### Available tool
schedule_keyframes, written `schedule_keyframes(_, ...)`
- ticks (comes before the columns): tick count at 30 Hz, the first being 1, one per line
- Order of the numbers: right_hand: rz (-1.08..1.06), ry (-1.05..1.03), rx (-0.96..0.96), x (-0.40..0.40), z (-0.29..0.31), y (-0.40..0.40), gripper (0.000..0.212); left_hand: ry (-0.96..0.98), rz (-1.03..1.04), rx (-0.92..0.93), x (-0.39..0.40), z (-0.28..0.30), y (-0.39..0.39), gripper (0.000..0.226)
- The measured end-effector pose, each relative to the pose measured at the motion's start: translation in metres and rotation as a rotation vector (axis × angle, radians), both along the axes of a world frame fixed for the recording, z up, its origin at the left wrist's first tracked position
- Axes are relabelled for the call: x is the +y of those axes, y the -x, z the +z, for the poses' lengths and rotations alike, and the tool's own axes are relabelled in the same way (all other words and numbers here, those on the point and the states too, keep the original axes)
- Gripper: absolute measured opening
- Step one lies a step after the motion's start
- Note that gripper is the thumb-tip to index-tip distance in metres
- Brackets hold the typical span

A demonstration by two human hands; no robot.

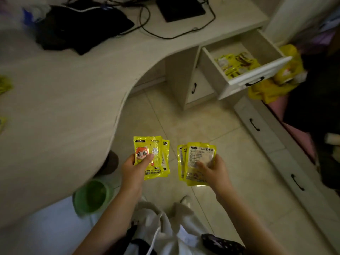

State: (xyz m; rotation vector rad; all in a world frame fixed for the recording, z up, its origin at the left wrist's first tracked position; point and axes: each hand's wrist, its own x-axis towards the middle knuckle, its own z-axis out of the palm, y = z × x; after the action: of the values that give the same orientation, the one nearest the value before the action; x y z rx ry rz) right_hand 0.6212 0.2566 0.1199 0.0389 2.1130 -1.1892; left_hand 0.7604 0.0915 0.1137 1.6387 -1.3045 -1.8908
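Holding yellow sachets, both grips sit in the lower middle of the head view, above the tiled floor (184,122). The left grip (133,169) is closed on the left sachets (150,157): its thumb lies across the front one, over the cartoon face, and the fingers are hidden behind. This front sachet is upright and reads "HAND WARMER" near its bottom. At least one more sachet shows behind it, shifted a little to the right.

The right grip (216,171) holds the right sachets (197,157), a fanned stack of about three, with the printed back sides toward the camera. Its thumb presses on the top one and the fingers curl round the right edge. The two bundles are near each other but do not touch.

In the upper right of the frame a drawer (266,69) stands pulled out, and the drawer sachets (235,65) lie inside, toward its front. A yellow bag (288,70) lies just right of the drawer. The curved counter (64,98) fills the left half; a black cloth (79,28) and cables (176,34) lie on it at the top. A green tub (92,197) stands on the floor at the lower left.
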Motion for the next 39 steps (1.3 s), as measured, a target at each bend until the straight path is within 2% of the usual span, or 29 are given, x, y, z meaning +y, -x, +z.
schedule_keyframes(2, -0.045, -0.008, -0.007, 0.026, -0.005, 0.017, 0.038, -0.003, -0.032, -0.004, 0.024, -0.002, 0.026, 0.013)
schedule_keyframes(6, -0.132, 0.003, -0.026, 0.065, -0.004, 0.05, 0.027, -0.01, -0.122, -0.006, 0.06, -0.001, 0.076, 0.013)
schedule_keyframes(13, -0.276, 0.022, -0.028, 0.095, -0.006, 0.113, 0.029, -0.031, -0.196, -0.015, 0.082, 0.002, 0.159, 0.016)
schedule_keyframes(29, -0.348, -0.004, 0.017, 0.046, -0.002, 0.318, 0.025, 0.005, -0.316, -0.033, 0.022, 0.0, 0.375, 0.014)
schedule_keyframes(39, -0.257, 0.019, 0.003, 0.039, -0.008, 0.45, 0.029, 0.0, -0.235, -0.071, 0.019, -0.014, 0.492, 0.018)
